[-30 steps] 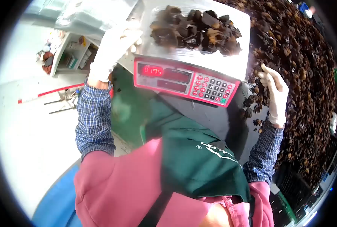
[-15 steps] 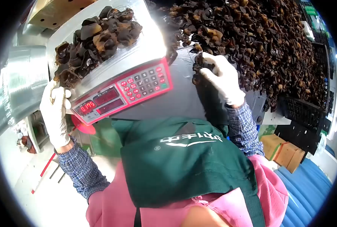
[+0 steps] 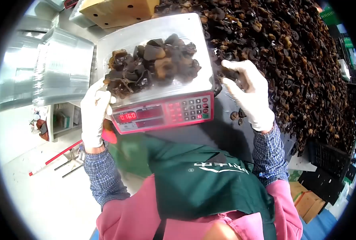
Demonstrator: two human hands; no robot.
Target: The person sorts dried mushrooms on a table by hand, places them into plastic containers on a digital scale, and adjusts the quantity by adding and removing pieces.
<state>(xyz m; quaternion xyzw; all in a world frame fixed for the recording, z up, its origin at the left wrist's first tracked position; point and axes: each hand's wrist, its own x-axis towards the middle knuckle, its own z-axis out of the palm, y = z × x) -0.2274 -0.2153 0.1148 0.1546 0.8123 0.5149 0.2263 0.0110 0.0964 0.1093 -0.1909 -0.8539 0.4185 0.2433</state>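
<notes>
A clear tray (image 3: 106, 64) of dark wood ear mushrooms (image 3: 154, 64) rests on a red digital scale (image 3: 166, 114), whose display reads 0.160. At the tray's left corner, my left hand (image 3: 97, 110) in a white glove has its fingers bent and pressed together at the edge; what lies between them is too small to make out. To the right of the scale, my gloved right hand (image 3: 248, 90) has thumb and fingers curved round dark mushroom pieces, beside the large heap (image 3: 282, 60). A few pieces (image 3: 237, 116) lie on the dark surface below it.
Stacked clear plastic trays (image 3: 64, 68) stand at the left. Behind the scale is a cardboard box (image 3: 118, 12) with holes. Black crates (image 3: 332, 160) and a brown carton (image 3: 308, 204) are at the lower right. A red-handled tool (image 3: 60, 154) lies at the lower left.
The camera view has shifted, so scale and hands appear further right and lower. The display went from 0.175 to 0.160. Loose pieces now show below my right hand.
</notes>
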